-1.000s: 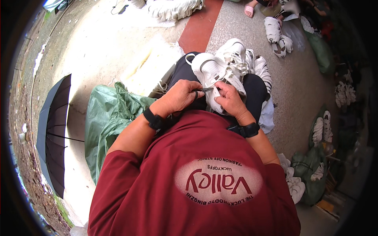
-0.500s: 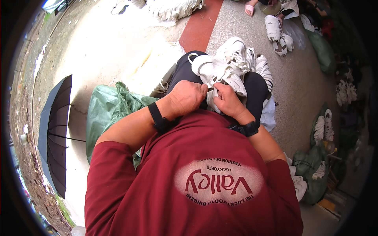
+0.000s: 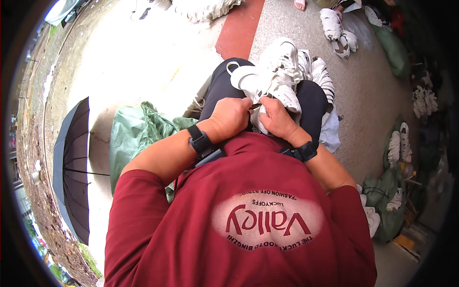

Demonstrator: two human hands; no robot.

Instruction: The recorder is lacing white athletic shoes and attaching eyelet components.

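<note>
White sneakers (image 3: 278, 56) with loose laces lie on my lap between my dark-trousered knees. The nearest one (image 3: 247, 80) has a loop standing up at its left end. My left hand (image 3: 231, 115) is closed in a fist, its thumb and finger pinching a small, thin dark tool (image 3: 256, 105) whose exact kind is hidden. Close beside it, my right hand (image 3: 277, 118) pinches a white shoelace (image 3: 262, 99) at the near side of the sneaker. The fingertips of both hands almost meet. More wrapped white shoes (image 3: 321, 76) rest against my right knee.
An open dark umbrella (image 3: 71, 167) lies on its side at left, beside a green plastic sack (image 3: 131, 134). Bundled white shoes (image 3: 332, 24) sit on the floor at far right, near green bags (image 3: 389, 50). Another shoe pile (image 3: 205, 8) is at the back.
My hands stay together at the sneaker; the left has turned slightly, and more of the dark tool shows between them. The whole view has shifted a little.
</note>
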